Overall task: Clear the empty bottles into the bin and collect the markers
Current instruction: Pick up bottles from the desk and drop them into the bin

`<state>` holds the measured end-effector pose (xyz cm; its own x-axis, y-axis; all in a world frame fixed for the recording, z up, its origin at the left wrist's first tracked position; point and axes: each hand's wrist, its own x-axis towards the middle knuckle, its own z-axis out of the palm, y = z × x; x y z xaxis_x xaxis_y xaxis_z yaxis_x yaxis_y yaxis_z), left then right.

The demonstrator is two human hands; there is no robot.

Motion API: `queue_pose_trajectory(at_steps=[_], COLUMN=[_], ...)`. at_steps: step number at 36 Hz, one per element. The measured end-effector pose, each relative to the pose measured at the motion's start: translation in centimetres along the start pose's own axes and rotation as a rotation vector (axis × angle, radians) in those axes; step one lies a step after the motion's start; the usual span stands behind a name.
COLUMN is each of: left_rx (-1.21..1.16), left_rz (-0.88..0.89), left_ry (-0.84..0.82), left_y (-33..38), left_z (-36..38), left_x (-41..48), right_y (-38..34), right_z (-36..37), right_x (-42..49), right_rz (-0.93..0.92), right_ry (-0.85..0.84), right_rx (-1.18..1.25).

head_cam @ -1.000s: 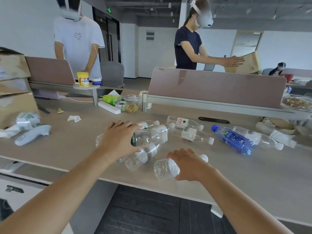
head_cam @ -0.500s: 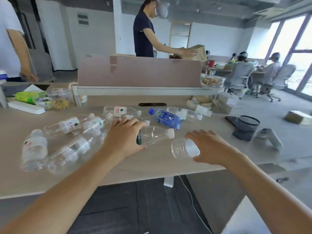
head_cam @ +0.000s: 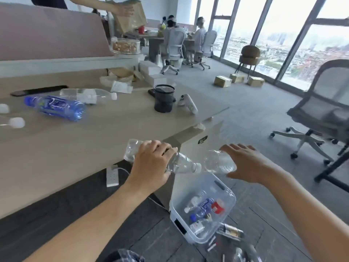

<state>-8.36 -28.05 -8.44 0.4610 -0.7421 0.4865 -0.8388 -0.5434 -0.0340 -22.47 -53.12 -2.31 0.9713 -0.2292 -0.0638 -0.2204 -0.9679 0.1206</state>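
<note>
— Biggest first?
— Pale wood counter (head_cam: 56, 148), running from the left edge to a far right corner. Below its near right corner, on the floor, a clear plastic bin (head_cam: 229, 197) holding several bottles, among them a blue-labelled one and a red-labelled one.
— On the counter itself?
— Black mesh cup (head_cam: 164, 100) near the far right corner, a white controller (head_cam: 188, 103) just beside it on the corner side. Blue bottle (head_cam: 54, 107) lying flat toward the left edge, a clear bottle (head_cam: 88, 94) lying behind it, closer to the back edge. Two white caps at the left edge; bottles themselves cut off.
— Hands?
— Left hand (head_cam: 153, 165) wrapped around a clear empty bottle (head_cam: 181, 164), cap pointing right, held off the near right corner, above the bin. Right hand (head_cam: 243, 164) with fingers loosely spread around a second clear bottle (head_cam: 217, 163), palm against its side; grip firm or letting go, cannot tell. Both bottles nearly touching, cap to body.
— Markers?
— Small stick shapes on the floor beside the bin; too blurred to name.
</note>
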Motion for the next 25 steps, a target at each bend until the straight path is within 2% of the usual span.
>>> queue_pose_trajectory(at_steps=[5,11,21,25], left_rx=[-0.112,-0.273,-0.399,-0.376], left_rz=[0.063,0.05,-0.093,-0.138], left_ry=[-0.115,-0.423,-0.485,-0.436], left_y=[5.6,9.1,8.0,6.4], left_z=[5.5,11.2,11.6,10.0], left_x=[3.5,6.5,6.0,5.2], right_y=[4.5,7.2,7.7,6.7], right_z=[1.8,3.2,6.0,7.4], right_x=[-2.5,-4.4,-2.9,0.1], right_rz=[0.123,0.195,0.145,0.136], right_ry=[-0.053,-0.057,-0.001,-0.01], right_rx=[0.026,0.045,0.033,0.043])
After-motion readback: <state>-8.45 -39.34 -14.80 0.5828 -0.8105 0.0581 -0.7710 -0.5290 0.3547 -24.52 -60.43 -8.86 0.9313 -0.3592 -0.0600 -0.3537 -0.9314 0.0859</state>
